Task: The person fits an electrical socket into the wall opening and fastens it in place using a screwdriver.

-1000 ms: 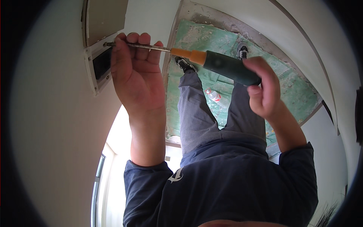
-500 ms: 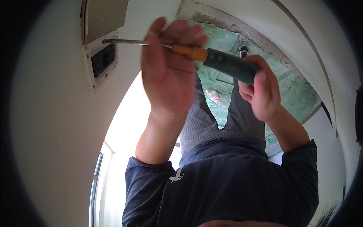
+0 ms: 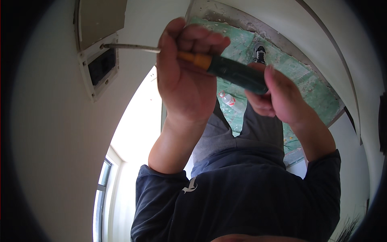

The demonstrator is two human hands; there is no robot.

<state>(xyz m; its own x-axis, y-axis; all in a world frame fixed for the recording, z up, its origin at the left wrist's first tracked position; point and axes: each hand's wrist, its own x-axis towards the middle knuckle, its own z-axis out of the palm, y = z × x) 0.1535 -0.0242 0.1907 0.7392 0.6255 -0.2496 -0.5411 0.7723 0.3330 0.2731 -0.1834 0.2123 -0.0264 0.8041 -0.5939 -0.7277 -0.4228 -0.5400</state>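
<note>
A screwdriver [image 3: 238, 75] with a dark green handle and an orange collar lies across both hands. Its metal shaft runs left to a screw hole near the upper edge of a white wall box frame [image 3: 89, 85]. My left hand [image 3: 187, 80], palm toward me, has its thumb over the shaft and its fingers loosely curled; part of the shaft is hidden behind the thumb. At the butt of the handle, my right hand [image 3: 278, 94] grips with thumb and fingers. A dark opening [image 3: 102, 69] shows inside the frame.
A beige cover panel [image 3: 101, 22] sits just above the frame on the wall. Green sheeting [image 3: 304, 84] covers the floor, with a plastic bottle [image 3: 228, 99] between my legs and a shoe [image 3: 260, 53] beyond. A window [image 3: 103, 181] is at lower left.
My right hand has turned about the handle's end, its thumb now along the top. The wall frame sits slightly farther left in view, and the left hand appears slightly farther right.
</note>
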